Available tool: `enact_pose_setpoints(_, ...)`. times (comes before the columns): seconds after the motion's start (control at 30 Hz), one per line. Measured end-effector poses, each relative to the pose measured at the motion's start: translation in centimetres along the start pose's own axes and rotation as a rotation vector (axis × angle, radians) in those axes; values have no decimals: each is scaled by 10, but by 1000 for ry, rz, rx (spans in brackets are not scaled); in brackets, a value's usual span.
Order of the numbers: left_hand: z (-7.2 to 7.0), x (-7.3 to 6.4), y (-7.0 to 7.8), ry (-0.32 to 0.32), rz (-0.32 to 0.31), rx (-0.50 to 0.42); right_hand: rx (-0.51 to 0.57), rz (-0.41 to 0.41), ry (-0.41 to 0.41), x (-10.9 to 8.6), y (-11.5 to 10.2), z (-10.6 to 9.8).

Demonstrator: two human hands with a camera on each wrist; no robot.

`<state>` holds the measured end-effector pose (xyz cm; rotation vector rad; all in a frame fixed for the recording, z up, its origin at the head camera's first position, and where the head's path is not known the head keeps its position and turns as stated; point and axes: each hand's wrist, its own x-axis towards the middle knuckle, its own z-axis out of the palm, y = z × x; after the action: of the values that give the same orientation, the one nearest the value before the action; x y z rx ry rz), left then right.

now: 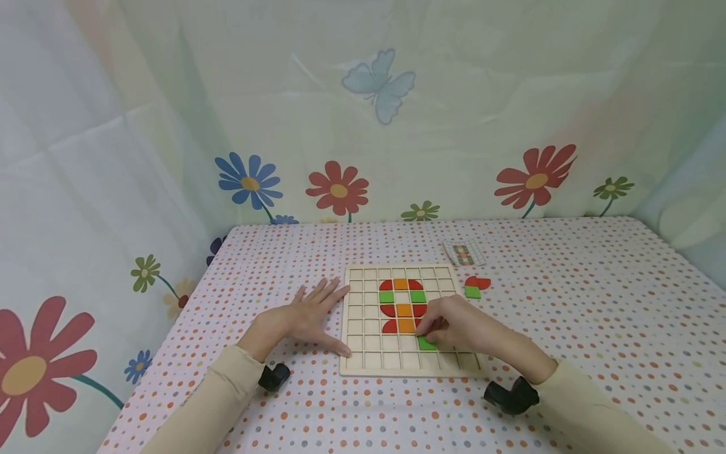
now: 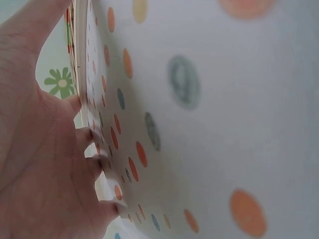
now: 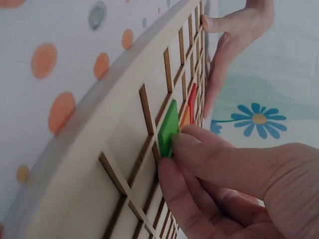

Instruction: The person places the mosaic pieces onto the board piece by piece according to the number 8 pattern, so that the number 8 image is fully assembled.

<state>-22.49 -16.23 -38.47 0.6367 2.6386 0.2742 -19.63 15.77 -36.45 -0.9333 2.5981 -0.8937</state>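
My right hand point(image 1: 454, 321) pinches a green square tile point(image 1: 427, 343) between thumb and fingers, low over the lower right of a wooden grid board point(image 1: 363, 362). Seen from the right wrist, the green tile's edge is at the grid ridges; whether it sits fully in a cell I cannot tell. Red rounded tiles, orange squares such as the orange tile point(image 1: 406, 325), and two green squares form a pattern in the board's middle cells. My left hand point(image 1: 314, 315) lies spread at the board's left edge, thumb and fingers extended, holding nothing.
Right of the board lie red pieces point(image 1: 479, 282) and a loose green square point(image 1: 472, 292). A pattern card point(image 1: 464, 253) rests behind them. A dotted cloth covers the table point(image 1: 567, 302), and a flowered curtain point(image 1: 454, 126) hangs at the back.
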Motion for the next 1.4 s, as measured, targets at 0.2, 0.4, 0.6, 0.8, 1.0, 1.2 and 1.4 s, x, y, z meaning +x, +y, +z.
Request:
enact_pose_setpoints(0.2, 1, -2, 1, -2, -2, -9, 27, -14, -12, -6, 12, -17)
enact_pose_setpoints(0.4, 1, -3, 0, 1, -4, 3, -162, 62, 135, -13, 33, -49)
enact_pose_setpoints(0.6, 0, -3, -1, 2, 0, 3, -169, 137, 141, -15, 58, -68)
enact_pose_setpoints(0.8, 1, -1, 0, -5, -6, -2, -175, 179, 149, -8, 64, -61)
enact_pose_setpoints(1.0, 1, -1, 0, -4, -3, -3, -255, 178, 142, -3, 63, -54)
enact_pose_setpoints(1.2, -1, -2, 1, -8, 1, -1, -215, 208, 82, -5, 64, -57)
enact_pose_setpoints(1.4, 0, -3, 0, -4, 3, -1, -190, 254, 65, -6, 64, -59)
